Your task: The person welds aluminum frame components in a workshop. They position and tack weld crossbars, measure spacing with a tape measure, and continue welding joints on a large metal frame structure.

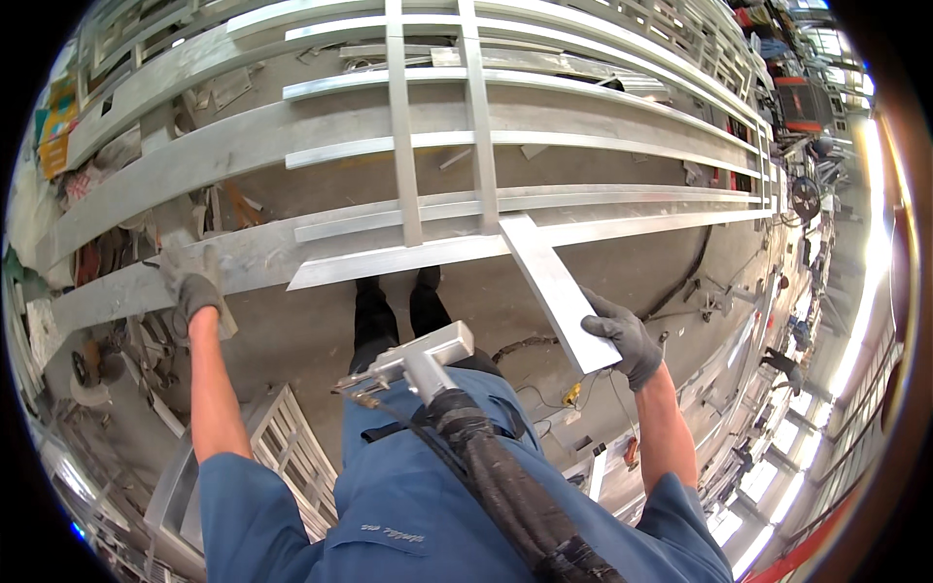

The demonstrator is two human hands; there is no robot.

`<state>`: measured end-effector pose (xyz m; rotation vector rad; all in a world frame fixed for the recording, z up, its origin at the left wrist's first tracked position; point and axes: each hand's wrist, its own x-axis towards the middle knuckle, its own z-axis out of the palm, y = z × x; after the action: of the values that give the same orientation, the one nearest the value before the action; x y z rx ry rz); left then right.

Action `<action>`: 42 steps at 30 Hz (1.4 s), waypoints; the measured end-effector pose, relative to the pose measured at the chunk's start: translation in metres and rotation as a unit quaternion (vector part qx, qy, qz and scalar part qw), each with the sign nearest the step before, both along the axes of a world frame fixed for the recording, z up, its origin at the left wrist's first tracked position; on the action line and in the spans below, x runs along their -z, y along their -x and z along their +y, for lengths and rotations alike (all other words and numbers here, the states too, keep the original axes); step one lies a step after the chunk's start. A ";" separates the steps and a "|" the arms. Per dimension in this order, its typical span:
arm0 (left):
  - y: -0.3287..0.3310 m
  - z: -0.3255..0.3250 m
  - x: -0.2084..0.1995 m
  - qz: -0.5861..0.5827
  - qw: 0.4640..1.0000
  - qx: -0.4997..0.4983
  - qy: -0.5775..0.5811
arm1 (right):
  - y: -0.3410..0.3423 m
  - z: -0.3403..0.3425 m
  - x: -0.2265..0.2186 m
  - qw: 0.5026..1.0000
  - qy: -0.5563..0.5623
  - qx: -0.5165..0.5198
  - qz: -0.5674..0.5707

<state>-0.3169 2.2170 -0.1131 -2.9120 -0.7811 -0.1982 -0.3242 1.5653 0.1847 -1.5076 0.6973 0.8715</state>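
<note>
My right hand (pixel 627 338), in a dark grey glove, is closed around the near end of a silver rectangular metal tube (pixel 556 291). The tube slants away to the left, and its far end meets the near rail (pixel 408 255) of a long metal frame. At the left, my gloved left hand (pixel 197 299) is at the near edge of a wide grey beam (pixel 126 290), beside a short grey-tan strip (pixel 227 321). Its fingers look curled, but what they grip is partly hidden. Two crossbars (pixel 481 146) lie across the frame's parallel rails.
A taped black pole (pixel 486 447) with a grey metal head (pixel 428 358) rises in front of my body. Slatted metal panels (pixel 292 457) stand at lower left. Cables, a yellow item (pixel 571 394) and tools lie on the floor at right. A fan (pixel 805 198) stands farther off.
</note>
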 end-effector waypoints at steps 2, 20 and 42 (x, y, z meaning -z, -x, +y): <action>-0.022 -0.083 -0.060 -0.044 0.988 0.130 0.073 | 0.000 -0.008 0.008 1.000 -0.009 -0.002 0.002; -0.078 -0.417 -0.050 0.251 0.836 0.443 0.206 | -0.006 -0.021 0.017 0.997 -0.071 0.002 -0.003; -0.093 -0.422 -0.060 0.273 0.821 0.451 0.220 | 0.018 -0.060 0.005 0.997 -0.046 0.044 -0.041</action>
<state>-0.2236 1.7953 -0.0529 -3.1952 0.7635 0.8124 -0.3427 1.5053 0.1792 -1.4130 0.6498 0.7603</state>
